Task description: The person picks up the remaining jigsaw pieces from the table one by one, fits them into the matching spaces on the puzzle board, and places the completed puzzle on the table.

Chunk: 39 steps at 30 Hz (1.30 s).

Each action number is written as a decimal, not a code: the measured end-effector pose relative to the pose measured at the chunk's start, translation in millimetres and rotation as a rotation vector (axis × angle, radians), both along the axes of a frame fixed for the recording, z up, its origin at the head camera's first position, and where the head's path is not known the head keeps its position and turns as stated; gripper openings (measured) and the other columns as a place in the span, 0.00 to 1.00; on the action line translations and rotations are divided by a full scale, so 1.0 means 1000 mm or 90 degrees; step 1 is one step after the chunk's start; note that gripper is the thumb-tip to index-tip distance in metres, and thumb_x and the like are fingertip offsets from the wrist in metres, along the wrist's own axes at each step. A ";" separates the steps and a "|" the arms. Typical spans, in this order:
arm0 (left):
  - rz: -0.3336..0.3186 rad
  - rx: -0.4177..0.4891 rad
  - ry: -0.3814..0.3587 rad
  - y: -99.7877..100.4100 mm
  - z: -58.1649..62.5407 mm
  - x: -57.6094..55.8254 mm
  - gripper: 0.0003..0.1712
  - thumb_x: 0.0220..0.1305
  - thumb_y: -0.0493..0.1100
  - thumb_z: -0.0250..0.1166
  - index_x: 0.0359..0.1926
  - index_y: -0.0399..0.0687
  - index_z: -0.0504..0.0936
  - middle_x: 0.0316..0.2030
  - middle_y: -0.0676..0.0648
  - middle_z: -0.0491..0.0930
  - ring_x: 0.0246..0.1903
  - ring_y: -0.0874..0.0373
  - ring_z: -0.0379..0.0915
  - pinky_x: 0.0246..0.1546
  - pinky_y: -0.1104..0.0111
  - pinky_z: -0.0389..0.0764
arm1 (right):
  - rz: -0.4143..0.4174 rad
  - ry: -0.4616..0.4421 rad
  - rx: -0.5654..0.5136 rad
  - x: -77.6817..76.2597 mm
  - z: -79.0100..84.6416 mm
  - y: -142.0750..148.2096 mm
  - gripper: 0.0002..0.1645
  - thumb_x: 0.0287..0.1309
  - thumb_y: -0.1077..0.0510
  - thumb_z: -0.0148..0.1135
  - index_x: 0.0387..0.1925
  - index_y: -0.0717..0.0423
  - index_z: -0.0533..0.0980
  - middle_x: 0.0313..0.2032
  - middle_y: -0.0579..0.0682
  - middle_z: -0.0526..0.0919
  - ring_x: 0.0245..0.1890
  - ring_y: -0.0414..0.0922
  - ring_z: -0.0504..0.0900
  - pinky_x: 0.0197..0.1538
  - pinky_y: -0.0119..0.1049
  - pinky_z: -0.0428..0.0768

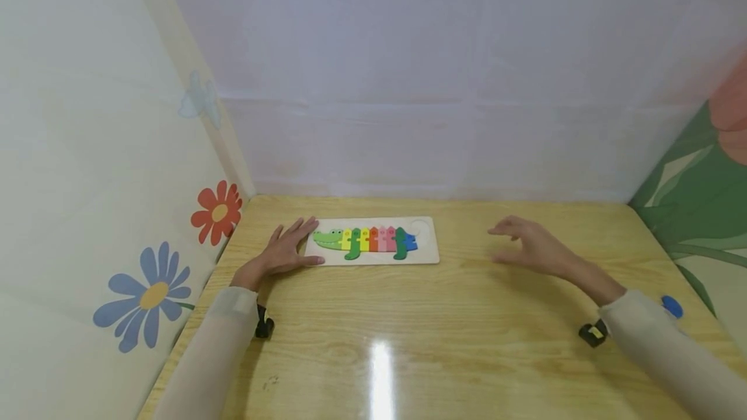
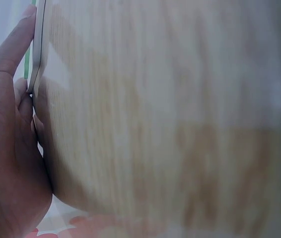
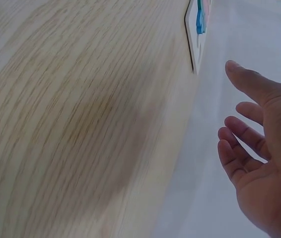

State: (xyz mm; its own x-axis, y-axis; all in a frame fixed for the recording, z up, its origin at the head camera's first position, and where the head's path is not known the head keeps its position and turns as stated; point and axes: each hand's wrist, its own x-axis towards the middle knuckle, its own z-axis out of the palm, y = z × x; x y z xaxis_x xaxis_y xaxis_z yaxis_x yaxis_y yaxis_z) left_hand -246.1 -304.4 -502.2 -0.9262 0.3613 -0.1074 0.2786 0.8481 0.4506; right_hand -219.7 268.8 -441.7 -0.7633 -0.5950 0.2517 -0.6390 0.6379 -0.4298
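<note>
A wooden crocodile puzzle board (image 1: 430,253) lies flat on the table. The crocodile (image 1: 328,239) has a green head at the left, then yellow, orange and pink segments, with green leg pieces and a blue piece (image 1: 412,242) toward the right. At the board's upper right corner shows a pale curved outline. My left hand (image 1: 284,251) rests at the board's left end, fingers spread, with the thumb on its near corner and fingertips at its far corner. To the right of the board my right hand (image 1: 533,248) hovers above the table, holding nothing, fingers loosely bent and thumb apart.
A blue piece (image 1: 672,306) lies on the wooden table (image 1: 461,342) at the right, beside the right sleeve. White cloth (image 1: 373,83) hangs behind the table. Printed flower panels (image 1: 76,180) stand along both sides.
</note>
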 end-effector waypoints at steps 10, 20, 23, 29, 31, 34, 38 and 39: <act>0.001 0.001 -0.001 0.001 0.001 0.001 0.61 0.64 0.66 0.71 0.85 0.43 0.52 0.84 0.38 0.49 0.83 0.36 0.37 0.77 0.34 0.31 | -0.016 0.006 0.035 0.009 0.008 0.023 0.33 0.56 0.56 0.82 0.61 0.64 0.82 0.55 0.61 0.84 0.50 0.60 0.85 0.47 0.59 0.85; -0.002 0.008 -0.004 0.001 0.002 0.001 0.61 0.64 0.67 0.71 0.85 0.44 0.52 0.84 0.38 0.49 0.83 0.36 0.37 0.77 0.33 0.32 | -0.016 0.011 0.043 0.017 0.010 0.044 0.32 0.54 0.57 0.83 0.59 0.64 0.83 0.53 0.59 0.85 0.47 0.59 0.86 0.44 0.54 0.87; -0.002 0.009 -0.003 0.001 0.002 0.001 0.61 0.64 0.67 0.71 0.85 0.44 0.52 0.84 0.38 0.49 0.83 0.36 0.37 0.77 0.33 0.31 | -0.011 0.019 0.047 0.018 0.012 0.051 0.31 0.53 0.57 0.83 0.58 0.62 0.84 0.52 0.55 0.86 0.46 0.56 0.86 0.43 0.49 0.87; 0.000 0.002 0.001 0.001 0.003 0.001 0.61 0.65 0.66 0.71 0.85 0.44 0.52 0.84 0.38 0.49 0.83 0.36 0.37 0.77 0.34 0.31 | -0.004 0.025 0.059 0.023 0.017 0.067 0.31 0.52 0.56 0.84 0.58 0.59 0.85 0.52 0.52 0.86 0.46 0.53 0.85 0.42 0.46 0.86; 0.000 0.002 0.002 0.001 0.004 0.001 0.61 0.65 0.66 0.71 0.85 0.43 0.52 0.84 0.37 0.49 0.83 0.36 0.37 0.78 0.34 0.31 | -0.001 0.023 0.063 0.025 0.018 0.072 0.31 0.52 0.56 0.84 0.58 0.59 0.85 0.52 0.51 0.85 0.45 0.51 0.85 0.41 0.45 0.86; 0.000 0.003 0.000 0.002 0.004 0.002 0.61 0.65 0.66 0.71 0.85 0.43 0.52 0.84 0.37 0.49 0.83 0.35 0.37 0.78 0.34 0.31 | 0.012 0.031 0.074 0.028 0.018 0.081 0.31 0.51 0.57 0.84 0.57 0.60 0.85 0.51 0.51 0.85 0.44 0.48 0.85 0.38 0.43 0.86; 0.000 0.003 -0.003 0.002 0.003 0.002 0.61 0.65 0.66 0.71 0.85 0.42 0.52 0.84 0.36 0.49 0.83 0.35 0.37 0.77 0.34 0.31 | 0.034 0.058 0.084 0.031 0.016 0.093 0.34 0.45 0.58 0.87 0.56 0.62 0.85 0.50 0.52 0.85 0.42 0.43 0.83 0.35 0.38 0.84; 0.000 0.003 -0.003 0.002 0.003 0.002 0.61 0.65 0.66 0.71 0.85 0.42 0.52 0.84 0.36 0.49 0.83 0.35 0.37 0.77 0.34 0.31 | 0.039 0.064 0.083 0.032 0.015 0.096 0.35 0.43 0.58 0.87 0.55 0.63 0.85 0.49 0.52 0.85 0.42 0.41 0.83 0.34 0.38 0.84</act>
